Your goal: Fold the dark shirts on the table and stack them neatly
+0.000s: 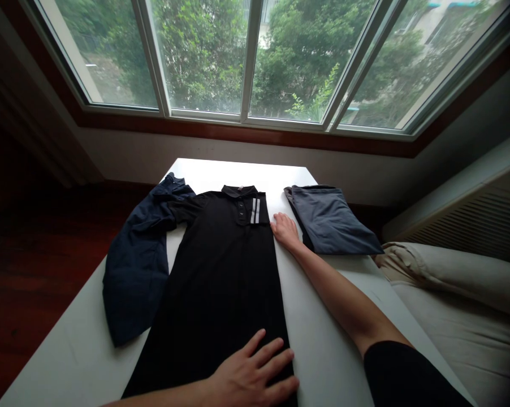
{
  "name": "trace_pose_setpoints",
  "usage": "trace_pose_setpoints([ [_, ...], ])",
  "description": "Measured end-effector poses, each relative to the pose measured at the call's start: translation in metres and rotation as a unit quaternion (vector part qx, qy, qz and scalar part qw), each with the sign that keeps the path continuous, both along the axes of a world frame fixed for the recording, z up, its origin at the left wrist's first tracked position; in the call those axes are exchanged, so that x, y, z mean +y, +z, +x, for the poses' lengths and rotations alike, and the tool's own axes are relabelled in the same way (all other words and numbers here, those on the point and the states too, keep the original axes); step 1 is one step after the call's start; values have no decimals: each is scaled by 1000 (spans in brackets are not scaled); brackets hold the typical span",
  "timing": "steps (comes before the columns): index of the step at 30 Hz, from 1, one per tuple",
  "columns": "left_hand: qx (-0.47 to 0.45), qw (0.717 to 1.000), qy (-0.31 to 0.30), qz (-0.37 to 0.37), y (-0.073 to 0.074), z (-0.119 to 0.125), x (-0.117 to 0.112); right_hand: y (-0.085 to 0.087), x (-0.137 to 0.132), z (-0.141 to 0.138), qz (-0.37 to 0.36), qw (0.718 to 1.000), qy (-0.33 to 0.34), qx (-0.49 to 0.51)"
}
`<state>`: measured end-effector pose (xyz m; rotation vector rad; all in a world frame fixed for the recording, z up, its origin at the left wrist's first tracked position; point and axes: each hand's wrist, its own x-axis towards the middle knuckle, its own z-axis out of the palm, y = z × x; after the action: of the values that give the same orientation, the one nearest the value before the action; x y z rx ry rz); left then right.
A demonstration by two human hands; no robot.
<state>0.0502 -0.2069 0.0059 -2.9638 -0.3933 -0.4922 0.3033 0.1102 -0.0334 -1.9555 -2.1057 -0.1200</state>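
Observation:
A black polo shirt (225, 271) lies spread on a white table (318, 328), collar toward the window, with two pale stripes on its chest. Its right side runs in a straight edge and no sleeve shows there; a short sleeve shows on the left. My left hand (255, 370) rests flat on the lower part of the shirt, fingers spread over the right edge. Farther up, my right hand (285, 229) lies at that same edge near the chest, fingers extended and touching the cloth or just beside it.
Dark blue clothing (138, 265) lies along the table's left side and overhangs the edge. A folded grey garment (333, 220) is at the far right. Beyond the table are a window (246, 56), a beige padded seat (462, 294) on the right and a red-brown floor (47, 299).

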Motion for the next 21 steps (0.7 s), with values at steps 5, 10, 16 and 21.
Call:
trace_pose_setpoints([
  [5, 2, 999, -18, 46, -1, -4, 2, 17, -10, -4, 46, 995, 56, 64],
  [10, 4, 999, -20, 48, -6, -4, 5, 30, -48, -22, 32, 967, 213, 136],
  [16, -5, 998, -13, 59, -7, -1, 4, 19, -63, -41, -59, 967, 244, 33],
  [21, -2, 998, -13, 65, -5, -2, 4, 22, -31, -46, -96, 981, 168, -25],
])
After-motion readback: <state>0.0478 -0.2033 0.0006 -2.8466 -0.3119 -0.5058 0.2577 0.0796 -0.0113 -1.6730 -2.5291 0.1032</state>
